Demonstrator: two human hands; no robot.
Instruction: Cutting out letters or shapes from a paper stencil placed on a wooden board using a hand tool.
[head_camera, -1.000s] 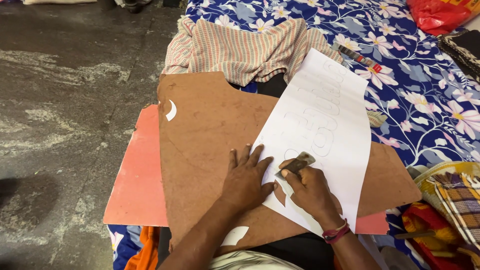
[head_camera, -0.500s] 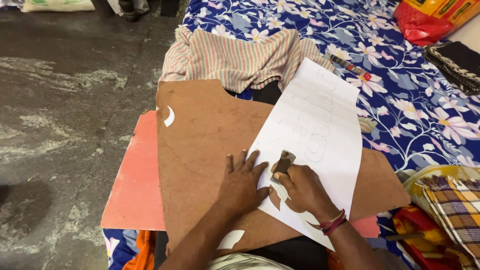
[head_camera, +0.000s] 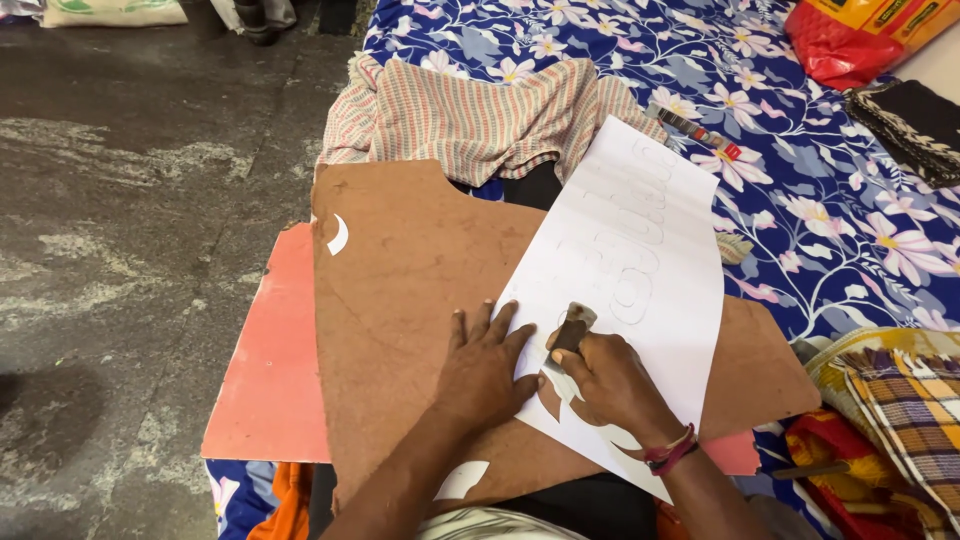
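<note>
A long white paper sheet (head_camera: 640, 250) with faint pencilled outlines lies slantwise on a brown board (head_camera: 410, 270). My left hand (head_camera: 485, 370) presses flat on the sheet's near left edge, fingers spread. My right hand (head_camera: 610, 385) grips a small cutting tool (head_camera: 572, 328) with a dark handle, its tip down on the paper. Shapes are cut out of the sheet just below my hands. Small white paper scraps (head_camera: 338, 235) lie on the board, another scrap (head_camera: 462, 480) near my left forearm.
The brown board rests on a pinkish-red board (head_camera: 265, 390). A striped cloth (head_camera: 470, 120) lies behind it on a blue floral sheet (head_camera: 800, 190). A pen (head_camera: 695, 130), a red bag (head_camera: 850, 45), checked cloths (head_camera: 890, 400) and a grey concrete floor (head_camera: 140, 230) surround them.
My right hand has shifted slightly along the sheet with the cutting tool. My left hand stays pressed on the paper. The view has moved a little.
</note>
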